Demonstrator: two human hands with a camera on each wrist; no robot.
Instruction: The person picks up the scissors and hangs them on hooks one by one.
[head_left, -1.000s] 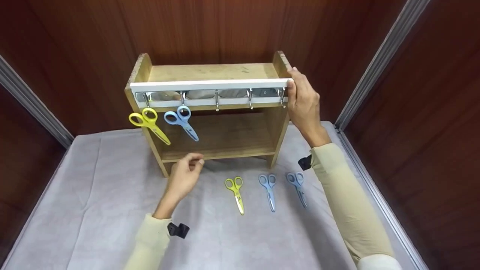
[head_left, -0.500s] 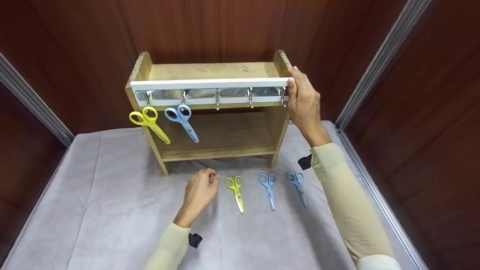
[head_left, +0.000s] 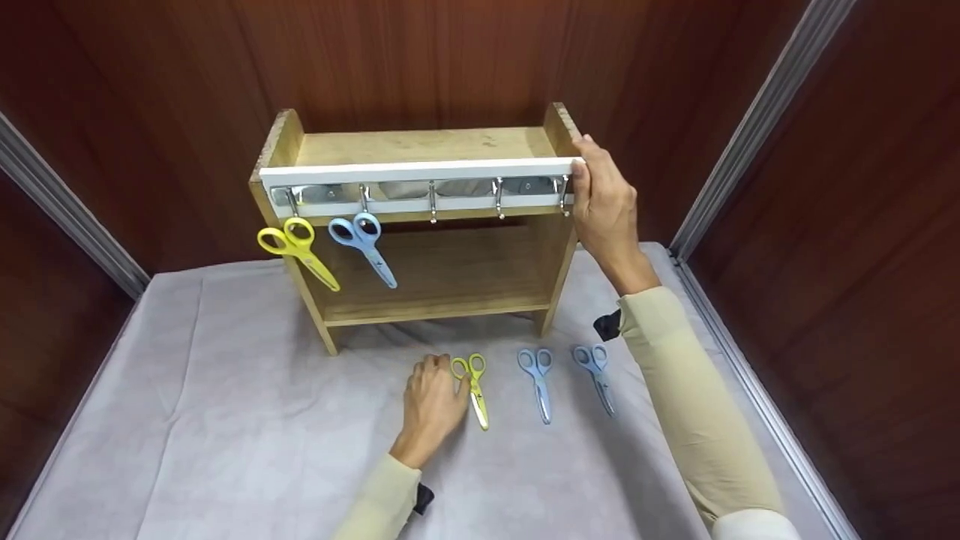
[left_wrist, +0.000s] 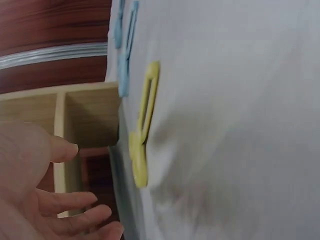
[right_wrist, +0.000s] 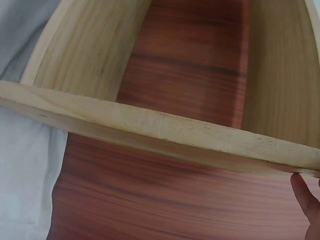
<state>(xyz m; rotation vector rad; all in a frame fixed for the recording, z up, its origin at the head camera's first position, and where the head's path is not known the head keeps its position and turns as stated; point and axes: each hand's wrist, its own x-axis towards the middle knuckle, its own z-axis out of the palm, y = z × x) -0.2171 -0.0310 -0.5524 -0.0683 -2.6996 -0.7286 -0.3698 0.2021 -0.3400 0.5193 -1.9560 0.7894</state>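
My left hand [head_left: 433,401] is low over the cloth, right beside the yellow scissors [head_left: 478,401]. In the left wrist view the thumb and fingers [left_wrist: 82,218] are spread apart, with nothing between them. My right hand [head_left: 606,206] holds the upper right corner of the small wooden shelf [head_left: 439,307], its thumb at the end of the white hook rail [head_left: 420,169]. In the right wrist view a fingertip meets the shelf's side panel [right_wrist: 165,127]. Another pair of yellow scissors [head_left: 301,247] hangs from the leftmost hook, and blue scissors [head_left: 366,244] hang from the hook beside it.
Two blue scissors lie on the grey cloth [head_left: 247,450] to the right: the nearer pair [head_left: 538,382] and the farther pair [head_left: 598,379]. Three hooks [head_left: 499,199] towards the right carry nothing. Dark wooden walls [head_left: 427,60] stand behind and at both sides.
My left hand has moved right and down from below the hanging blue scissors to the yellow scissors on the cloth. My right hand has stayed at the shelf's corner.
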